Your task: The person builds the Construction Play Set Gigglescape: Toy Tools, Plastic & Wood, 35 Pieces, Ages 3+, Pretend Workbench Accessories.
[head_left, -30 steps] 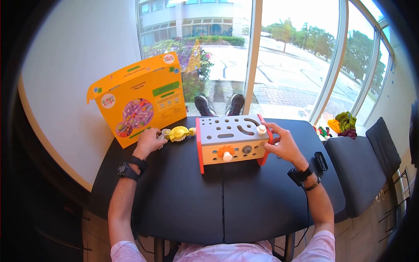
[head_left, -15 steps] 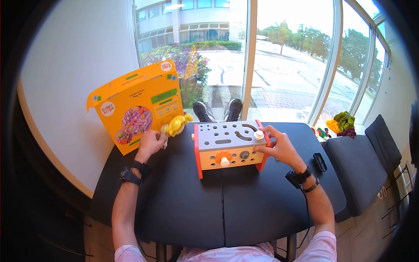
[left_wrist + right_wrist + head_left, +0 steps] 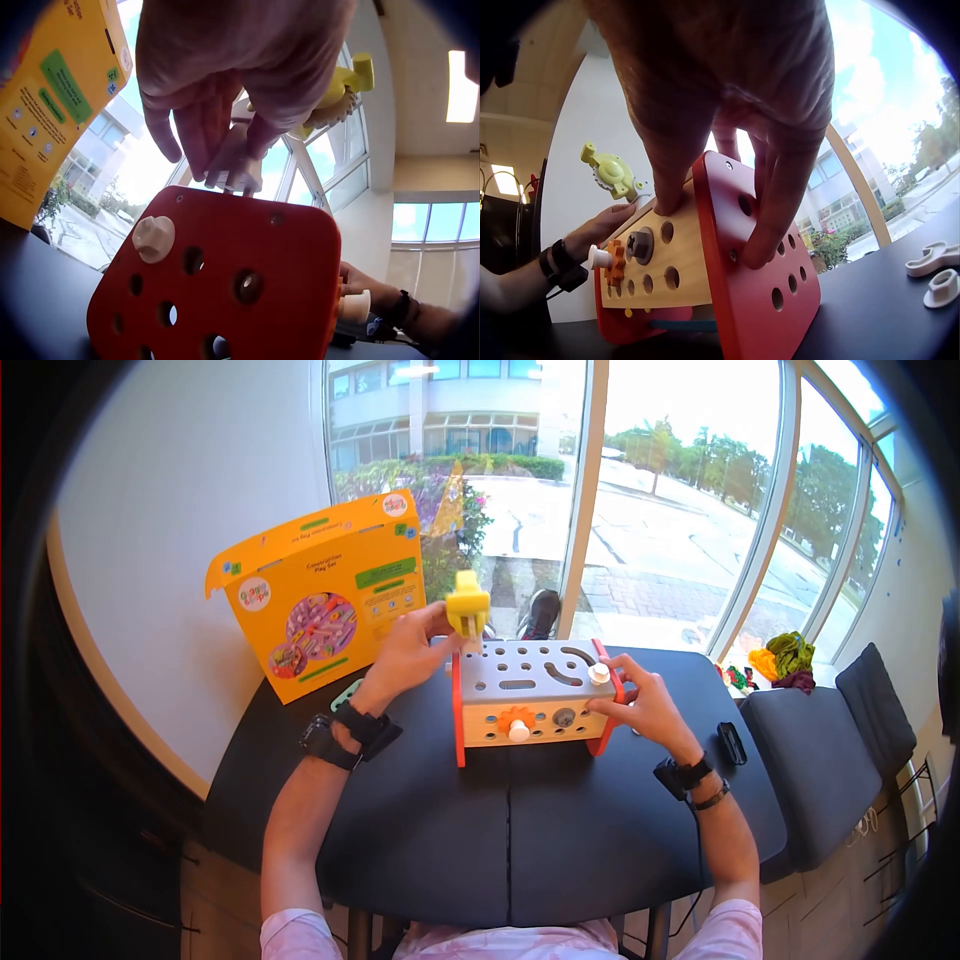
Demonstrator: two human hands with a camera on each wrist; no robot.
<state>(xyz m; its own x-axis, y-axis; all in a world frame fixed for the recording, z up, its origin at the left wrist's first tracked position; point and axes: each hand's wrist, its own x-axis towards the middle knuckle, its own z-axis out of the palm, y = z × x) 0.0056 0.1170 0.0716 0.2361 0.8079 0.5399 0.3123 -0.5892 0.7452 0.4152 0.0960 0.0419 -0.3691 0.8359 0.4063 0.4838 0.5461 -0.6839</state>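
My left hand (image 3: 405, 652) pinches the pale base of a yellow toy with a toothed disc (image 3: 467, 603), which resembles a toy circular saw. The toy stands upright over the left end of a toy workbench (image 3: 520, 668) with a holed grey top. In the left wrist view, the pale pronged base (image 3: 234, 169) is right at the top edge of the red end panel (image 3: 225, 262). My right hand (image 3: 648, 705) grips the bench's right end, thumb on the wooden front, fingers on the red panel. An orange gear (image 3: 515, 716) and grey screw (image 3: 564, 717) sit on the front.
A yellow cardboard box (image 3: 400, 605) stands at the table's back left. On the right are a black case (image 3: 733, 743), a white toy wrench (image 3: 930, 259) and a white nut (image 3: 941, 289). A grey chair (image 3: 815, 770) adjoins the table; windows rise behind it.
My left hand has lifted the yellow toy from left of the workbench and carried it right, over the bench top's left end, turning it upright. My right hand keeps its hold on the bench.
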